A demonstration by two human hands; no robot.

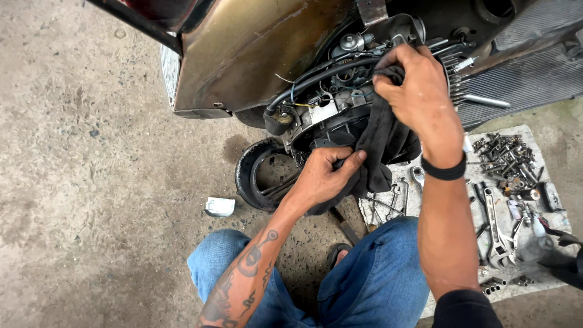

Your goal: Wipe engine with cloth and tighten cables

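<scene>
Nearest the camera, the person squats on the concrete floor with knees in blue jeans spread apart, which leaves both forearms free to reach forward between them. The left hand is clenched on the lower end of a dark rag, thumb and fingers pinching the cloth and pulling it down so it stays taut. To the right of that hand, a pale mat lies on the floor with wrenches and a heap of bolts and sockets spread out, close enough to be picked up without standing. Left of the left hand, a small white scrap sits on the concrete beside a black rubber ring.

Farther off, the right hand, a black band at its wrist, is closed over the upper end of the rag and presses it against the exposed engine of the vehicle. The cloth thus hangs stretched between the two hands, probably wrapped partly round an engine part, though it hides the contact itself. Beyond the hands, a brownish body panel overhangs the engine.
</scene>
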